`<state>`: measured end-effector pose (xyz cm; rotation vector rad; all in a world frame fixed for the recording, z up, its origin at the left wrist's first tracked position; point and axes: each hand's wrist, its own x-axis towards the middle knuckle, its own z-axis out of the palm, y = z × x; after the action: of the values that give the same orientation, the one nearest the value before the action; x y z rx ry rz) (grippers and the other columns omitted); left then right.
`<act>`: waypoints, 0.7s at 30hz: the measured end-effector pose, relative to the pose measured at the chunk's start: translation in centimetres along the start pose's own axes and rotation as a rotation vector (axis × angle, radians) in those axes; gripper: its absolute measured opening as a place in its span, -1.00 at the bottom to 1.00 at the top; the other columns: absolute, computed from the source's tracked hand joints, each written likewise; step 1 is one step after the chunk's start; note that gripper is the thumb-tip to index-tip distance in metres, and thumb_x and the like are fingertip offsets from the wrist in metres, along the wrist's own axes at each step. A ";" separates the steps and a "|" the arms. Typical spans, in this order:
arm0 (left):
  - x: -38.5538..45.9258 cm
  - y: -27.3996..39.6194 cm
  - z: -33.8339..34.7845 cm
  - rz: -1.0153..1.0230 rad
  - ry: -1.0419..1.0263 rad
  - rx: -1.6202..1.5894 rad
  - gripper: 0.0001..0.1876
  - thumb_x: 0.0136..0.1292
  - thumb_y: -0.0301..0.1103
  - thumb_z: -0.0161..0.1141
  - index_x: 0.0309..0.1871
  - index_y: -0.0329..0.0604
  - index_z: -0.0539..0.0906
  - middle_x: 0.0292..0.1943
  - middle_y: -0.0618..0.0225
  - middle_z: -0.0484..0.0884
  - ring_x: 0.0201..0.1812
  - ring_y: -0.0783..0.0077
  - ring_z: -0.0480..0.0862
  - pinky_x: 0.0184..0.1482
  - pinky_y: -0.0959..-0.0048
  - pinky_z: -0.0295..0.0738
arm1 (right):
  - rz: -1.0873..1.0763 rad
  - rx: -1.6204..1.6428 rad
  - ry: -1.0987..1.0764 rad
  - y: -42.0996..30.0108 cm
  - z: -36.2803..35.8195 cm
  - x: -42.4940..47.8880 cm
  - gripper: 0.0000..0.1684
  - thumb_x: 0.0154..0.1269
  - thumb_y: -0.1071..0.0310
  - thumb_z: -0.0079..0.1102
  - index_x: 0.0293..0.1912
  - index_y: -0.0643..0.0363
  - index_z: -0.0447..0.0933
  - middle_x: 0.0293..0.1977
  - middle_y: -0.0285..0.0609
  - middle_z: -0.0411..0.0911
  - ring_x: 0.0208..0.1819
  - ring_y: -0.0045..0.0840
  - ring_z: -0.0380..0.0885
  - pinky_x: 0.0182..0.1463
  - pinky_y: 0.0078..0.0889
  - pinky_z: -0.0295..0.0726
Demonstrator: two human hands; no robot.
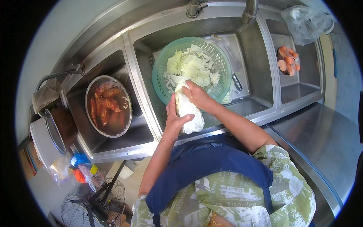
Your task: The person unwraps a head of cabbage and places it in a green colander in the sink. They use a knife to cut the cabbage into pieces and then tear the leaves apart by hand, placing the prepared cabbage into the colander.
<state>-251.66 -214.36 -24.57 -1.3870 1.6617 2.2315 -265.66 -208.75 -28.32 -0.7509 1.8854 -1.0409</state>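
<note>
My left hand [176, 115] supports a long white piece of cabbage [194, 118] from its left side, with the thumb laid across the front. My right hand [199, 96] grips the far end of the same piece, fingers curled on its top. Both hands are at the near rim of a green plastic colander [227, 66] in the middle sink. Torn pale-green cabbage leaves [195, 63] are heaped inside the colander. Just right of it, the handle of a kitchen tool [237, 82] lies on the sink floor; its other end is hidden.
In the left sink stands a metal basin [130, 109] of murky water with sweet potatoes [109, 99]. Orange chunks [289, 61], some under clear plastic, sit in the right sink. A faucet [250, 12] overhangs the middle sink. A floor fan [93, 201] stands lower left.
</note>
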 end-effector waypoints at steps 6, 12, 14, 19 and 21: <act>-1.1 1.1 -0.6 0.021 -0.124 -0.195 0.11 -0.30 -0.35 0.32 0.44 -0.13 -0.02 0.23 0.11 0.15 0.27 0.21 0.22 0.29 0.36 0.16 | 0.273 0.253 -0.078 2.3 -1.0 2.4 -0.68 0.29 0.24 0.06 -0.40 0.34 0.46 -0.45 -0.04 0.54 -0.36 -0.36 0.53 -0.29 -0.31 0.48; -1.8 -0.6 -4.1 -0.137 -0.212 -0.853 -0.10 -0.27 -0.40 0.16 0.31 -0.38 0.17 0.11 0.00 0.43 0.11 0.08 0.48 0.16 0.30 0.41 | 0.559 0.918 -0.086 5.1 -0.6 4.5 -0.64 0.18 0.11 0.23 -0.39 0.24 0.45 -0.49 -0.20 0.47 -0.53 -0.62 0.42 -0.53 -0.51 0.38; -1.8 -1.3 -4.6 -0.087 -0.162 -0.992 -0.17 -0.24 -0.38 0.13 0.25 -0.44 0.21 0.10 -0.02 0.44 0.09 0.05 0.50 0.14 0.25 0.45 | 0.507 0.291 -0.028 5.8 -1.2 5.7 -0.27 0.14 -0.10 0.22 -0.02 0.43 0.40 -0.24 -0.02 0.53 -0.36 -0.39 0.53 -0.29 -0.41 0.52; -0.2 -2.0 -5.3 -0.056 0.026 -0.878 -0.21 -0.16 -0.33 0.12 0.25 -0.42 0.24 0.08 -0.02 0.46 0.08 0.05 0.51 0.14 0.22 0.45 | 0.054 0.167 -0.024 1.0 -2.8 1.7 -0.11 0.19 -0.05 0.16 0.30 0.35 0.11 0.21 0.16 0.23 0.15 -0.24 0.36 0.18 -0.35 0.35; 0.1 -1.9 -4.8 -0.097 0.011 -0.909 -0.23 -0.11 -0.30 0.12 0.26 -0.40 0.23 0.09 0.00 0.46 0.09 0.07 0.51 0.16 0.22 0.43 | -0.266 0.233 -0.117 0.0 -2.4 -0.7 -0.22 0.25 0.06 0.12 0.30 0.30 0.14 0.24 0.12 0.17 0.23 -0.26 0.27 0.24 -0.35 0.28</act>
<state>-247.74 -217.32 -26.22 -1.5192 0.5008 3.0495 -267.45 -207.28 -27.35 -0.9198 1.5605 -1.3267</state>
